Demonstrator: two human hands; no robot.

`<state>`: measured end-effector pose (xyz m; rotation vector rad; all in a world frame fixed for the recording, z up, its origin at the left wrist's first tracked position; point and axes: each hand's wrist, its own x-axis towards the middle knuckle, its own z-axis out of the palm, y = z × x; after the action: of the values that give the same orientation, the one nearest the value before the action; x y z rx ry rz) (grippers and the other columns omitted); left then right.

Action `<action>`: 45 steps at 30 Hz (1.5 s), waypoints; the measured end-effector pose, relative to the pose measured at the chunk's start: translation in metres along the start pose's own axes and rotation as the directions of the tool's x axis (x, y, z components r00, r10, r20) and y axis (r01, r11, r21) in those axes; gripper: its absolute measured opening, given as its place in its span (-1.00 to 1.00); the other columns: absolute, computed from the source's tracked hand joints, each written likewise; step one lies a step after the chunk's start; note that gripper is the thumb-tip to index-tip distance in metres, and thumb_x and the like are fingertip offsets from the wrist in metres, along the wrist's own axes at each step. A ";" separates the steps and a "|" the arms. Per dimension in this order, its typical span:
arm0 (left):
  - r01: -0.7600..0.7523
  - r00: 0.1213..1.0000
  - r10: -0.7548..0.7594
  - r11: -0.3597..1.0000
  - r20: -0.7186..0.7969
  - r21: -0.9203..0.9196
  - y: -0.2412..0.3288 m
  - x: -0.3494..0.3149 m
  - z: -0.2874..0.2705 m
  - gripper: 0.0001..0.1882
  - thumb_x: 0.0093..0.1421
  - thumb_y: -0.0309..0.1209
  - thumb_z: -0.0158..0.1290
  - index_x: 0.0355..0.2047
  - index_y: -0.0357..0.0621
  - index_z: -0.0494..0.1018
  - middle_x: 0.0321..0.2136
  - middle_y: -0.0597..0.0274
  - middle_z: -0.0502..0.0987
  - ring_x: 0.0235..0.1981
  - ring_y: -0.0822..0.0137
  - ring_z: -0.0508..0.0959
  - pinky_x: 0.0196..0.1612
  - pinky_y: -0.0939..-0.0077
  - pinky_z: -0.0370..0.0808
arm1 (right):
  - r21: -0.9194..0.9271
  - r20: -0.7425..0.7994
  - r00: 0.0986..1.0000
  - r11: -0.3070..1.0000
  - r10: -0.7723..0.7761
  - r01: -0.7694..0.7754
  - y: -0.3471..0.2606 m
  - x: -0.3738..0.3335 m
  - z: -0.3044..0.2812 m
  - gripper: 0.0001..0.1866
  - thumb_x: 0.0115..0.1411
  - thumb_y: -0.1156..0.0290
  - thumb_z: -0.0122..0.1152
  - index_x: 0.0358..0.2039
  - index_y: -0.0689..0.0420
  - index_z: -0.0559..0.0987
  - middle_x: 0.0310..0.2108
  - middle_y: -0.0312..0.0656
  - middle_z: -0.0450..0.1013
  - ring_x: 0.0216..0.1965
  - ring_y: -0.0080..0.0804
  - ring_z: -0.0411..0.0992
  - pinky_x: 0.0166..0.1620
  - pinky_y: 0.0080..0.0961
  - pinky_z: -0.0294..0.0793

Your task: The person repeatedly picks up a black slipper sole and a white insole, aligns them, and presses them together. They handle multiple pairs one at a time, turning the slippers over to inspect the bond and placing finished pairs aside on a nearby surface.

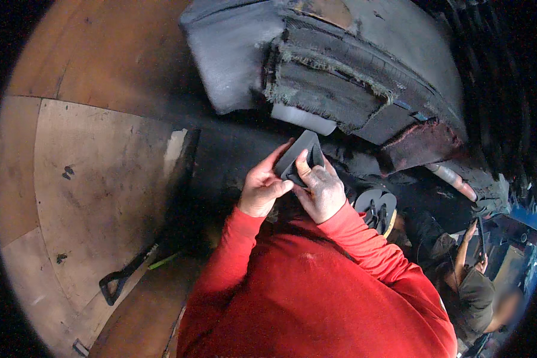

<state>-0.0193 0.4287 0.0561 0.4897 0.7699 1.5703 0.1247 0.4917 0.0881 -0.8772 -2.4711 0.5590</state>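
Both my hands hold a dark grey, flat-sided piece [296, 156], perhaps foam or rubber; its exact kind I cannot make out. My left hand [262, 186] grips its left edge, with the thumb along the near end. My right hand [323, 190] closes round the right side, one bent finger pressing on the darker inner face. Just beyond the far tip of the piece is a whitish roller [304, 119] under a dark, dusty machine housing. Whether the tip touches the roller I cannot tell.
Frayed grey cloth [328, 89] hangs over the machine, with a reddish cloth [423, 143] further right. Grey flip-flops [376, 209] lie by my right forearm. A wooden panel [95, 197] and a black handle [122, 280] are at left. Another person [474, 292] works at far right.
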 end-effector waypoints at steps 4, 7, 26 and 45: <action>-0.028 0.985 0.113 0.843 -0.128 0.537 0.025 0.012 0.017 -0.46 0.24 -0.30 0.19 0.15 -0.32 0.37 -0.06 0.14 0.59 -0.11 0.40 0.59 -0.04 0.48 0.51 | 0.209 0.142 0.978 0.961 0.154 -0.182 -0.005 0.004 0.007 -0.51 -0.06 0.39 0.41 -0.05 0.15 0.57 -0.52 -0.08 0.47 -0.42 -0.04 0.50 -0.02 -0.15 0.50; 0.009 0.958 0.222 0.611 -0.183 0.791 0.039 0.022 0.030 -0.61 0.24 -0.23 0.18 -0.03 -0.23 0.52 -0.25 0.07 0.67 -0.23 0.29 0.68 -0.19 0.43 0.55 | 0.480 0.142 0.959 0.830 0.244 -0.283 -0.007 0.008 0.015 -0.51 -0.03 0.37 0.41 -0.04 0.17 0.56 -0.43 -0.01 0.54 -0.37 -0.01 0.55 -0.19 -0.23 0.54; -0.042 0.942 0.030 0.999 -0.334 -0.029 -0.005 -0.004 0.022 -0.74 0.31 -0.47 0.07 0.00 -0.22 0.41 -0.08 0.31 0.46 0.00 0.43 0.41 0.17 0.45 0.27 | -0.326 0.244 0.970 0.942 0.008 0.074 0.000 0.006 -0.009 -0.41 0.23 0.28 -0.04 0.31 -0.25 0.32 -0.41 -0.03 0.46 -0.17 0.50 0.48 -0.31 -0.04 0.64; -0.305 0.901 0.129 0.868 -0.415 -0.392 0.092 -0.109 -0.029 -0.52 0.31 -0.29 0.02 0.23 0.00 0.30 0.05 0.23 0.44 0.21 0.19 0.35 0.24 0.18 0.32 | -0.005 -0.139 0.851 0.859 -0.507 0.512 -0.138 0.049 -0.046 -0.44 0.15 0.17 0.01 0.21 -0.47 0.45 -0.50 -0.14 0.26 0.01 0.43 0.37 0.06 0.01 0.53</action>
<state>-0.0868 0.3146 0.1155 -0.0783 0.6143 2.0257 0.0495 0.4354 0.2090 -0.2052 -2.4183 0.3324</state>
